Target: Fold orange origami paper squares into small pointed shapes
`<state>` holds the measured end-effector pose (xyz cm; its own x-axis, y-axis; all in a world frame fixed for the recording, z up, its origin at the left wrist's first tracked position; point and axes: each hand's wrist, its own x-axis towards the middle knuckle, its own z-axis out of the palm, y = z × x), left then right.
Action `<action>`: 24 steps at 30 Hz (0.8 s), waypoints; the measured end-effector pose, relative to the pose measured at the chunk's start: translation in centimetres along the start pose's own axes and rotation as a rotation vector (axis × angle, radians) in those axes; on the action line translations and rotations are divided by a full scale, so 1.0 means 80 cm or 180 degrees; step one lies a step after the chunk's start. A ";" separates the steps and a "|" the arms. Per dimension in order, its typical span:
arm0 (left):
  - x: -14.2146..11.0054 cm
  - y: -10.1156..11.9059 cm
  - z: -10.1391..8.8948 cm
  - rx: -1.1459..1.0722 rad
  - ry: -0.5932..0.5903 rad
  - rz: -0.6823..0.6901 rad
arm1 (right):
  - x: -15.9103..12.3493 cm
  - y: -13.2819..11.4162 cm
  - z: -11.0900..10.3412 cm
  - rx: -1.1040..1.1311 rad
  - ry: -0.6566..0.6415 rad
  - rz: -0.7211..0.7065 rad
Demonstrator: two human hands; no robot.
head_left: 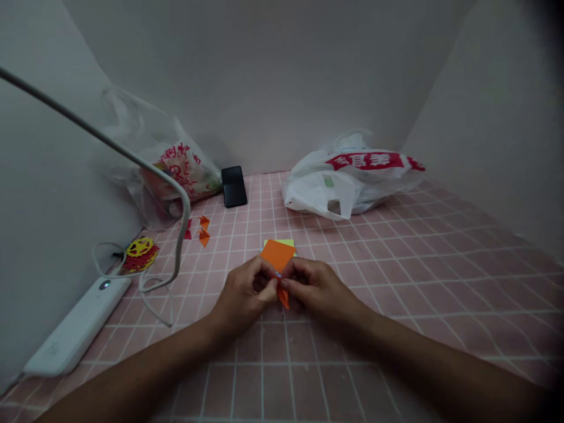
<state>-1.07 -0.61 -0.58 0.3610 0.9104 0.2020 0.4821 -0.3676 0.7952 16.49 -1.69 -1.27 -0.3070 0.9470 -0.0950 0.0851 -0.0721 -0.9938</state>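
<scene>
My left hand (247,288) and my right hand (319,288) meet at the middle of the table, thumbs and forefingers pinched close together. Between them is a small folded piece of orange paper (283,298), its pointed end hanging below the fingertips. Just beyond the fingers lies a flat orange paper square (278,252), turned at an angle on top of yellow paper (287,242). The fingertips cover the near corner of the square, so I cannot tell whether they touch it.
Small orange folded paper shapes (204,237) and a red one (188,229) sit to the left. Beyond are a plastic bag (176,164), a black phone (234,187) and a white bag (326,182). A cable (183,235), yellow-red cutouts (140,252) and a white power bank (79,329) occupy the left side.
</scene>
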 end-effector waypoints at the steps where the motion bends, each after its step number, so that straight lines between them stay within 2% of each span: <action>1: 0.000 0.000 -0.001 0.0026 -0.0043 0.0029 | -0.001 -0.001 -0.001 -0.0183 0.0013 -0.0082; 4: 0.001 0.001 -0.002 0.0117 -0.0178 0.0153 | -0.003 -0.004 -0.002 -0.0700 0.0005 -0.0352; 7: 0.003 0.003 -0.003 0.0142 -0.0185 0.0156 | -0.002 -0.004 -0.003 -0.0826 0.0025 -0.0492; 9: 0.004 0.003 -0.003 -0.0125 -0.0010 -0.0115 | 0.000 -0.003 -0.005 -0.0615 0.0151 -0.0490; 13: 0.008 0.004 -0.003 -0.1305 0.0420 -0.0975 | 0.006 0.002 -0.007 0.0027 0.0376 -0.0308; 17: 0.009 0.008 -0.003 -0.1812 0.0590 -0.1207 | 0.005 0.004 -0.001 0.0052 0.0154 -0.0301; 20: 0.007 0.011 0.001 -0.1884 0.0492 -0.1157 | 0.001 0.004 0.003 0.0191 0.0117 -0.0297; 24: 0.003 0.010 0.007 -0.2138 0.0227 -0.1219 | 0.001 0.005 0.001 0.0200 0.0294 -0.0300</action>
<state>-0.16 -0.79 -0.19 0.2037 0.9692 -0.1386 -0.0326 0.1482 0.9884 16.38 -1.65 -1.69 -0.2219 0.9751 0.0018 -0.0002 0.0018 -1.0000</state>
